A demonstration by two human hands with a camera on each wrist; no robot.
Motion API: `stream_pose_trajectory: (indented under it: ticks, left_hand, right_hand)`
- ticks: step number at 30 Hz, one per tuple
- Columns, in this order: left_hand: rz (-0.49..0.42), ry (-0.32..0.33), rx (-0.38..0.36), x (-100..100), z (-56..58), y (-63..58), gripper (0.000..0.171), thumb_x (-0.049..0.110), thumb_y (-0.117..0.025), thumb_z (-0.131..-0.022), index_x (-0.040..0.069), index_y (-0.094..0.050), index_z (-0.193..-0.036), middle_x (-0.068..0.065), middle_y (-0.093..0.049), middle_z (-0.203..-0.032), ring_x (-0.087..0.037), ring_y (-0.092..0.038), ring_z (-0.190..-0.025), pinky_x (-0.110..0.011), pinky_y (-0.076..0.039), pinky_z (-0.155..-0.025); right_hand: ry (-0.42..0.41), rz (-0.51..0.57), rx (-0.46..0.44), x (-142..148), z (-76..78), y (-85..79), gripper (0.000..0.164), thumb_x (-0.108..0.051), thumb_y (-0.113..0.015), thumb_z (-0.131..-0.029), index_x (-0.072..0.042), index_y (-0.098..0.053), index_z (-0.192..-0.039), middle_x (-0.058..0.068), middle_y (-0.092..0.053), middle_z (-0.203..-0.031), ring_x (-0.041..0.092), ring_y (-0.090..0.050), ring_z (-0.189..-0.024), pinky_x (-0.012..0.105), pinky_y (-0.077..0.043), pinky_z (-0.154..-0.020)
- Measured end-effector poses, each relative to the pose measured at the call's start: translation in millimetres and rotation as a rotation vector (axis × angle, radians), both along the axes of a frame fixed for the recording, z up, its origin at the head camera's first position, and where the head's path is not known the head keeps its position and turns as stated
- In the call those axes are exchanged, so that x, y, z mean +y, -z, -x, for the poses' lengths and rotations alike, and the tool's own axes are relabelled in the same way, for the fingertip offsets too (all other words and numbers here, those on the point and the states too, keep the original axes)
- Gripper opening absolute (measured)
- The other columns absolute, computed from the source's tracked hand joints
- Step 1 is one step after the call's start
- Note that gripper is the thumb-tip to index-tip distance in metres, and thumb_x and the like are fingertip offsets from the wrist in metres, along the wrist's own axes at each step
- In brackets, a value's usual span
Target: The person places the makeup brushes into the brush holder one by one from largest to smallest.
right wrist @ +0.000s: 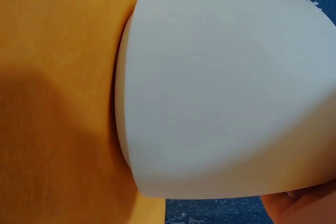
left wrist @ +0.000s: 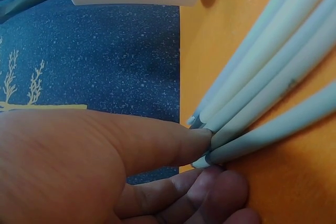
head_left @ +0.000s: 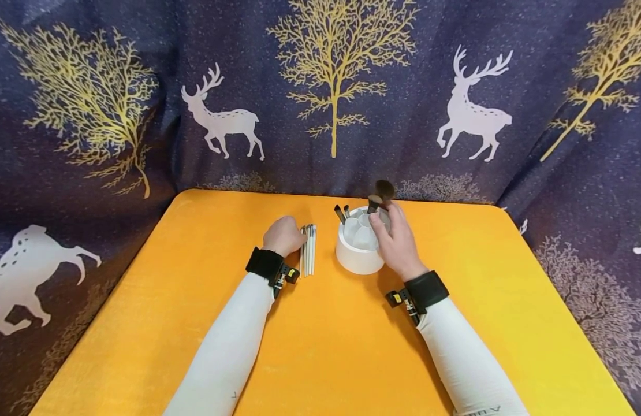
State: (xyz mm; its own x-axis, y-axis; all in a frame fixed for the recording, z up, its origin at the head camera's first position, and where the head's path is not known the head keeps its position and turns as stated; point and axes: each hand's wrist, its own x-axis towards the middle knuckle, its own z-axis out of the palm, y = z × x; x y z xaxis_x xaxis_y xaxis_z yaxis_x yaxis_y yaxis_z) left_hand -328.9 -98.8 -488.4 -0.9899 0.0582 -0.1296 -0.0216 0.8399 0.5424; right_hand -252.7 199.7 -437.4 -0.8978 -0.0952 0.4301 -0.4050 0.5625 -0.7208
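A white round makeup brush holder [head_left: 358, 261] with inner compartments stands upright on the table. My right hand [head_left: 400, 245] grips its right side, thumb at the rim and fingers round the outer wall. Dark-bristled brushes [head_left: 374, 202] rise from the holder beside the thumb, and smaller ones [head_left: 339, 214] lean at its left. Left of the holder, several slim pale-handled brushes [head_left: 309, 254] lie side by side. My left hand [head_left: 284, 236] is at their far ends; in the left wrist view its thumb [left wrist: 178, 142] and fingers pinch the end of the outermost brush [left wrist: 273, 127].
An orange-yellow cloth covers the table [head_left: 320, 346]. Behind it hangs a dark blue curtain [head_left: 294, 144] printed with white deer and yellow trees. The holder stands a short way right of the lying brushes.
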Motion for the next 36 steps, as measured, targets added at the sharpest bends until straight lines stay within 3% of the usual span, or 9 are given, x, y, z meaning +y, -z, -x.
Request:
stream_pose_trajectory:
  ticks: [8, 10, 12, 15, 17, 19, 24, 27, 36]
  left_hand:
    - [-0.006, -0.005, -0.031, 6.4, -21.7, -29.7, 0.048, 0.022, -0.073, -0.106, 0.013, -0.052, -0.064, -0.004, -0.037, -0.06, -0.024, -0.045, -0.053, -0.037, -0.033, -0.053]
    - [-0.021, 0.007, -0.004, 3.8, -21.7, -23.5, 0.048, 0.025, -0.073, -0.106, 0.016, -0.051, -0.064, -0.002, -0.035, -0.06, -0.022, -0.042, -0.053, -0.037, -0.031, -0.054]
    - [-0.019, 0.005, -0.013, 6.6, -28.8, -32.1, 0.048, 0.025, -0.072, -0.108, 0.016, -0.051, -0.065, -0.002, -0.036, -0.061, -0.022, -0.043, -0.054, -0.037, -0.032, -0.055]
    - [-0.011, 0.026, 0.021, -1.0, -6.7, -1.1, 0.047, 0.028, -0.073, -0.106, 0.018, -0.055, -0.064, -0.001, -0.041, -0.058, -0.022, -0.047, -0.052, -0.036, -0.033, -0.051]
    - [0.002, 0.028, 0.008, 0.1, -5.4, -2.7, 0.045, 0.026, -0.072, -0.106, 0.017, -0.056, -0.065, -0.003, -0.044, -0.059, -0.024, -0.05, -0.053, -0.037, -0.034, -0.051]
    - [-0.004, 0.042, 0.03, -4.9, 8.4, 16.3, 0.044, 0.026, -0.072, -0.104, 0.018, -0.057, -0.064, -0.003, -0.046, -0.058, -0.024, -0.051, -0.052, -0.037, -0.034, -0.048]
    - [-0.027, 0.034, 0.002, -2.0, -1.9, -1.8, 0.044, 0.021, -0.071, -0.104, 0.015, -0.056, -0.064, -0.005, -0.046, -0.058, -0.025, -0.05, -0.051, -0.038, -0.034, -0.049]
    - [-0.023, 0.017, -0.037, 3.2, -13.2, -21.7, 0.042, 0.021, -0.071, -0.106, 0.012, -0.059, -0.066, -0.007, -0.048, -0.06, -0.027, -0.052, -0.054, -0.039, -0.036, -0.052]
    - [-0.003, 0.038, -0.004, -2.6, 4.0, 7.5, 0.039, 0.024, -0.071, -0.105, 0.015, -0.059, -0.069, -0.006, -0.048, -0.062, -0.026, -0.051, -0.055, -0.04, -0.036, -0.052]
  right_hand:
    - [0.041, -0.086, 0.002, -2.2, -1.3, 0.7, 0.072, -0.05, -0.052, -0.117, 0.002, -0.044, -0.166, 0.027, -0.052, -0.161, 0.046, -0.053, -0.148, 0.065, -0.041, -0.12]
    - [0.069, -0.107, 0.023, -2.8, -2.9, -0.3, 0.073, -0.055, -0.053, -0.115, 0.001, -0.049, -0.162, 0.027, -0.057, -0.155, 0.047, -0.057, -0.142, 0.066, -0.044, -0.116]
    - [0.104, -0.106, 0.05, -3.3, -4.2, -1.9, 0.071, -0.056, -0.054, -0.114, 0.001, -0.056, -0.157, 0.026, -0.062, -0.148, 0.047, -0.06, -0.137, 0.065, -0.047, -0.113]
    - [0.151, -0.088, 0.077, -2.6, -4.4, -3.1, 0.073, -0.063, -0.054, -0.112, 0.0, -0.062, -0.149, 0.026, -0.065, -0.139, 0.047, -0.063, -0.13, 0.064, -0.048, -0.11]
    - [0.164, -0.073, 0.082, -2.2, -3.8, -3.4, 0.073, -0.064, -0.053, -0.112, 0.0, -0.063, -0.147, 0.026, -0.066, -0.138, 0.047, -0.063, -0.129, 0.064, -0.048, -0.11]
    - [0.158, -0.064, 0.074, -2.2, -3.3, -3.3, 0.075, -0.065, -0.052, -0.112, -0.001, -0.063, -0.148, 0.026, -0.066, -0.137, 0.046, -0.062, -0.129, 0.064, -0.047, -0.111]
    - [0.118, -0.057, 0.025, -4.1, -4.0, -3.3, 0.07, -0.059, -0.055, -0.114, 0.001, -0.06, -0.151, 0.027, -0.064, -0.138, 0.046, -0.061, -0.13, 0.063, -0.046, -0.112]
    - [0.098, -0.061, -0.003, -4.3, -3.7, -2.1, 0.073, -0.059, -0.054, -0.114, -0.002, -0.057, -0.158, 0.026, -0.062, -0.142, 0.046, -0.06, -0.134, 0.063, -0.046, -0.113]
    - [0.083, -0.112, -0.018, -4.9, -4.6, -2.2, 0.076, -0.066, -0.048, -0.114, -0.008, -0.054, -0.163, 0.026, -0.061, -0.145, 0.047, -0.061, -0.132, 0.066, -0.049, -0.11]
